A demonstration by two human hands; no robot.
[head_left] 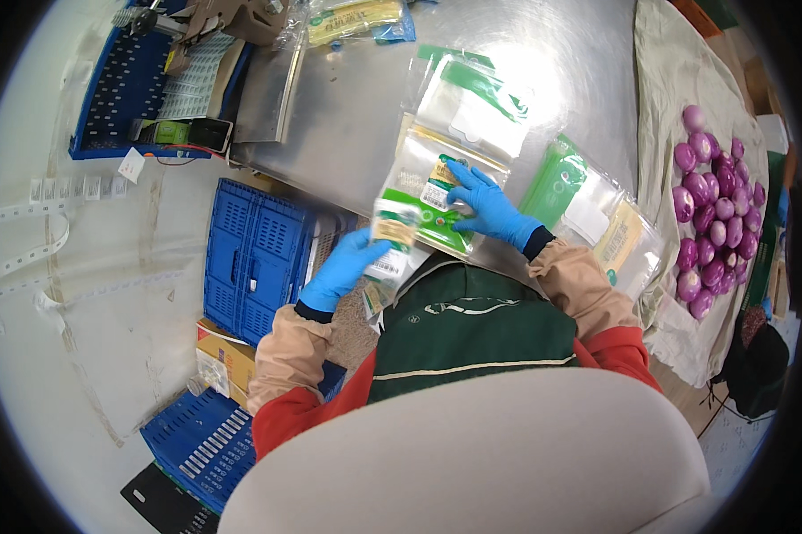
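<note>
Between the fingers of my left hand (pixel 340 270), in a blue glove, is a strip of printed labels (pixel 396 224) in white, green and yellow, its lower end hanging past the table edge. My right hand (pixel 490 207), also gloved in blue, lies with fingers spread on a clear plastic bag with a green band (pixel 441 228). Under its fingertips a similar label (pixel 439 183) sits on the bag. Just beyond lie more clear and green bags (pixel 474 107). Right of my right hand is a stack of green-banded bags (pixel 557 182).
Purple onions (pixel 717 209) are heaped on a beige cloth (pixel 664 80) at the right. The metal table (pixel 588 53) also bears a bag of yellow produce (pixel 356 20) at the far side. At the left are a blue crate (pixel 257 258), a cardboard box (pixel 227 360) and a blue tray (pixel 103 98).
</note>
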